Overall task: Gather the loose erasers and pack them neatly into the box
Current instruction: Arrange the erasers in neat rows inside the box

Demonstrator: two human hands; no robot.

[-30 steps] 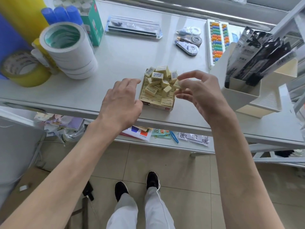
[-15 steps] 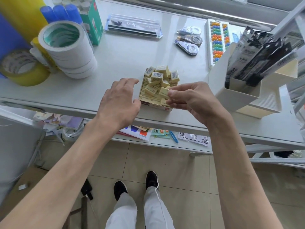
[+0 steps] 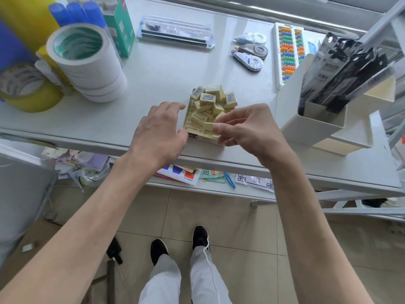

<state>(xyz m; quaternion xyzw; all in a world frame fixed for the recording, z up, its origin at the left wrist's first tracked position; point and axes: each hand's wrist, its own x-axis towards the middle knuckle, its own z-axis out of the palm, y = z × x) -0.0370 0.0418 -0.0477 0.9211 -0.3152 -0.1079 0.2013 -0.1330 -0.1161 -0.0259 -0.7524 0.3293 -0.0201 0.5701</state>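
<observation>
Left hand (image 3: 160, 132): lay palm-down on the table (image 3: 153, 80) just left of the box (image 3: 202, 138), fingers nearly straight and relaxed, nothing gripped; sat with the thumb tip at the box's near left corner, probably as a brace, with actual contact not resolvable.

Far left: showed a yellow tape roll (image 3: 30, 93) and a stack of white tape rolls (image 3: 87, 62), both well apart from the box; farther back, a green carton (image 3: 121, 25) and a clear pen case (image 3: 175, 31).

Centre: stood near the table's front edge, between the two hands, as the box. Contained flat-packed rows along the near side and carried a jumbled heap of erasers (image 3: 210, 99), tilted at many angles, over the middle and far end and above the rim.

Right hand (image 3: 247, 130): hovered over the near right part of the box, fingers curled, thumb and forefinger apparently pinched on one eraser (image 3: 208, 126) at the edge of the packed rows.

Right: showed correction tapes (image 3: 249, 51), a bead abacus (image 3: 289, 49) and a white organiser (image 3: 315, 128) with black packets (image 3: 341, 69), none in contact with either hand.

Progress, as judged: gathering seemingly finished, with every visible eraser in or on the box; packing only partly done. Left to do: seating the pinched piece in its row, then laying the heap flat, piece by piece, down to the rim.
</observation>
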